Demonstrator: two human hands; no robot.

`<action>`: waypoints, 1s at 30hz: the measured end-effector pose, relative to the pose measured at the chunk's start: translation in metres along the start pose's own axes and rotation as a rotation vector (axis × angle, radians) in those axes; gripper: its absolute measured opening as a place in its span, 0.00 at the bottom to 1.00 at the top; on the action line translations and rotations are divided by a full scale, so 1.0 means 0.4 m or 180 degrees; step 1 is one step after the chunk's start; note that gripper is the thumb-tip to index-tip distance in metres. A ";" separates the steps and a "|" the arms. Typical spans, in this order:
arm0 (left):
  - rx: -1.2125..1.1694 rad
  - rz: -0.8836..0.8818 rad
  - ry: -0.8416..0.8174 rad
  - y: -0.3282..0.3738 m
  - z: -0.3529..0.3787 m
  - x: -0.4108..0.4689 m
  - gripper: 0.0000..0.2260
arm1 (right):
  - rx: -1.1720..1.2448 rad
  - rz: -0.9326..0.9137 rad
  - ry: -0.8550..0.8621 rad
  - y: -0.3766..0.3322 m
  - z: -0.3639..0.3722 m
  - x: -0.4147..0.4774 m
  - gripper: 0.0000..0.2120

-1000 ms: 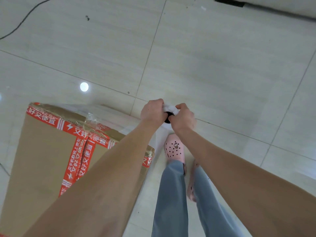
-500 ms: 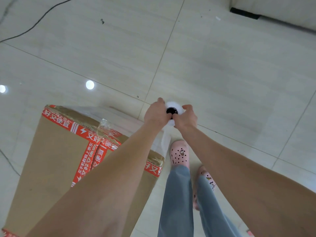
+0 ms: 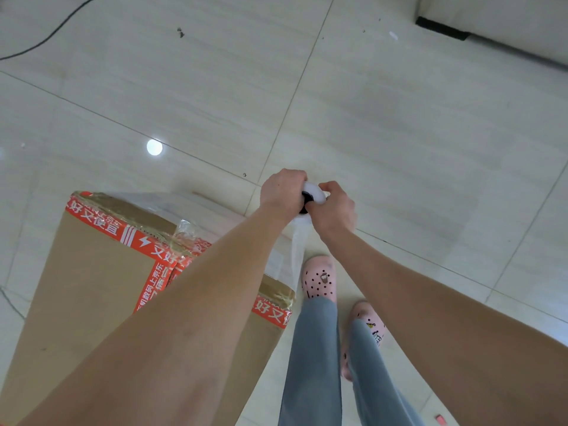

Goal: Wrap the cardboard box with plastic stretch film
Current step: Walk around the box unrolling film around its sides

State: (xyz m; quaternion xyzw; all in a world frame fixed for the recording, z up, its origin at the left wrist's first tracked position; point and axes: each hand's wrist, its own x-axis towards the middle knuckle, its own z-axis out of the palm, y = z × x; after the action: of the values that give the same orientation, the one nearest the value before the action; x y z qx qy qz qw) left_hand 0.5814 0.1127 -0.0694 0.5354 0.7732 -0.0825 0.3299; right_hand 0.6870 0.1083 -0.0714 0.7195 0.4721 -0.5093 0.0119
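The film [image 3: 297, 241] could bunch or tear if tension drops or it snags the corner of the cardboard box [image 3: 92, 287]. The left hand [image 3: 281, 195] and right hand [image 3: 333, 207] have fingers clamped round the top of the upright roll [image 3: 316, 193], just past that corner. The tall brown box stands on the tiled floor [image 3: 399, 118], red printed tape [image 3: 104, 224] crossing it.

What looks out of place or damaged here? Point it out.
A crumpled wad of clear film sticks up from the cardboard box top beside the red tape crossing, not lying flat. A small red scrap lies on the floor.
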 end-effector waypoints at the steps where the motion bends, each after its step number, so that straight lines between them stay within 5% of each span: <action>1: -0.0160 -0.0156 0.0031 -0.009 -0.005 0.004 0.11 | -0.0041 -0.0049 -0.0003 -0.011 -0.001 0.006 0.18; 6: -0.0801 -0.0911 0.0181 -0.056 -0.021 0.025 0.06 | -0.0102 -0.0179 0.0076 -0.059 0.010 0.028 0.19; 12: -0.1590 -0.1631 0.0278 -0.108 -0.043 0.032 0.06 | 0.0327 0.0217 -0.0583 -0.145 0.048 0.040 0.27; 20: -0.0536 -0.0324 -0.0019 -0.090 -0.074 0.044 0.22 | 0.0004 0.0085 -0.0527 -0.159 0.047 0.056 0.21; 22: -0.0206 -0.0099 -0.0078 -0.072 -0.085 0.057 0.19 | -0.0185 -0.0044 -0.0569 -0.163 0.035 0.065 0.18; 25: -0.0084 -0.0191 -0.0034 -0.054 -0.112 0.077 0.09 | -0.0389 -0.0145 -0.0622 -0.179 0.014 0.092 0.11; 30: -0.0431 -0.0636 0.0030 -0.065 -0.136 0.095 0.10 | -0.0583 -0.0218 -0.0747 -0.227 -0.001 0.113 0.14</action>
State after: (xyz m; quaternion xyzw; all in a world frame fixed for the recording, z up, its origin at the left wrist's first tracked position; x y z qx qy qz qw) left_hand 0.5278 0.1576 -0.0564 0.4326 0.8280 -0.0600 0.3517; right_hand 0.6262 0.1889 -0.0627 0.6344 0.5362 -0.5448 0.1151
